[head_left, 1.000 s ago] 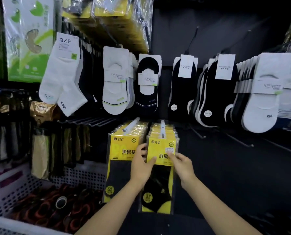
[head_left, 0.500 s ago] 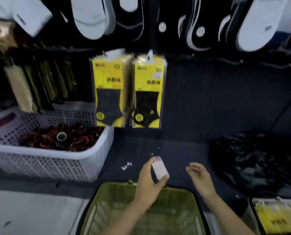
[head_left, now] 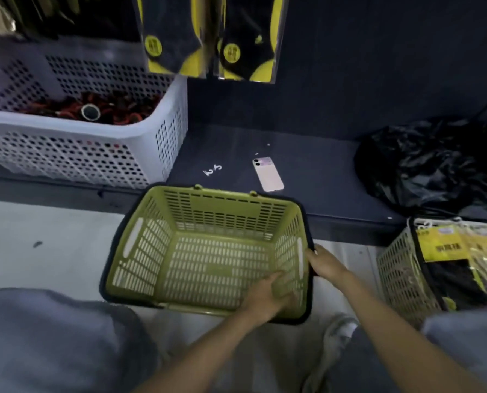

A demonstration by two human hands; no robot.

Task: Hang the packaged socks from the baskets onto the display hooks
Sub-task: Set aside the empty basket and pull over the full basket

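Phone (head_left: 268,174) is laid down now; green basket (head_left: 208,199) is gripped at the rim by right hand (head_left: 326,262), while left hand (head_left: 267,296) can't be told. Packaged socks (head_left: 446,251) in beige basket (head_left: 398,268): likely light, slippery, best pinched by the header.

- A retail shop, at a sock display, seen looking down toward the floor.
- At 12 o'clock, two rows of sock packs (head_left: 177,38) in clear wrap with yellow-and-black printed cards hang side by side against a dark wall panel.
- At 10 o'clock, a white perforated stock bin (head_left: 80,148) sits on a dark low ledge (head_left: 321,199) and holds red-and-black goods.
- At the centre, a green shopping basket (head_left: 208,205) with dark handles stands on the pale floor.
- At 3 o'clock, a pale mesh basket (head_left: 401,268) holds packaged socks (head_left: 441,245) with the same yellow cards as those hanging.
- At 2 o'clock, a crumpled black plastic bag (head_left: 435,165) lies on the ledge.
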